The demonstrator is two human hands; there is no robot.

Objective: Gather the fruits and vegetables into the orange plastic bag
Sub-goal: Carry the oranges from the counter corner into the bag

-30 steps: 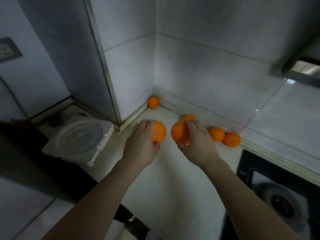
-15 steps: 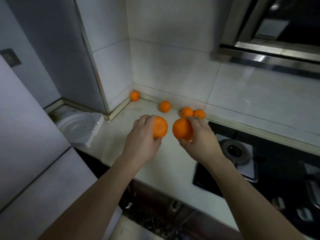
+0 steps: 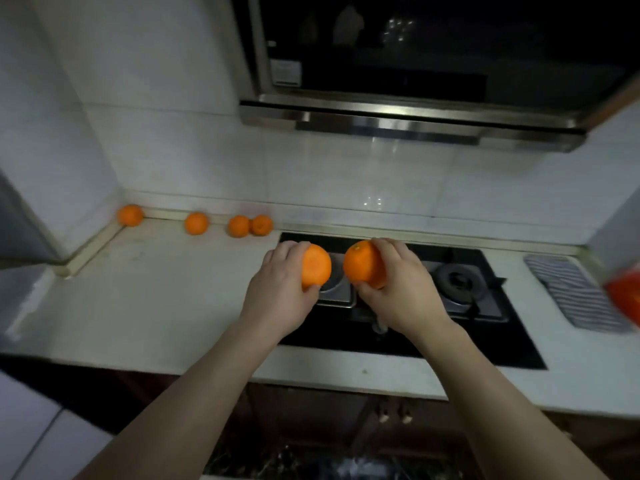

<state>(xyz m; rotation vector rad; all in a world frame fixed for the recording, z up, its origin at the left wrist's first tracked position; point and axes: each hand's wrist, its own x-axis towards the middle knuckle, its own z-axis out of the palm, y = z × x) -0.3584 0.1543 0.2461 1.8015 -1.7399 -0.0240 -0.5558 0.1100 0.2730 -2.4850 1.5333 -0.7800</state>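
My left hand (image 3: 277,292) grips one orange (image 3: 316,266) and my right hand (image 3: 401,289) grips another orange (image 3: 362,263); both are held side by side above the left part of the black gas hob (image 3: 502,341). Several more oranges lie along the back wall on the white counter: one in the corner (image 3: 130,215), one further right (image 3: 196,223), and a touching pair (image 3: 239,226) (image 3: 261,224). A blurred orange-red shape, probably the orange plastic bag (image 3: 625,299), shows at the right edge.
A steel range hood (image 3: 398,123) hangs above the hob. The right burner (image 3: 459,280) is uncovered. A striped cloth (image 3: 575,292) lies on the counter (image 3: 138,306) right of the hob. A grey vertical panel (image 3: 20,223) stands at the left. The counter's front edge runs below my forearms.
The view has swung right, from the corner toward the hob. Both hands have carried their oranges rightward over the hob. The striped cloth and orange shape came into view.
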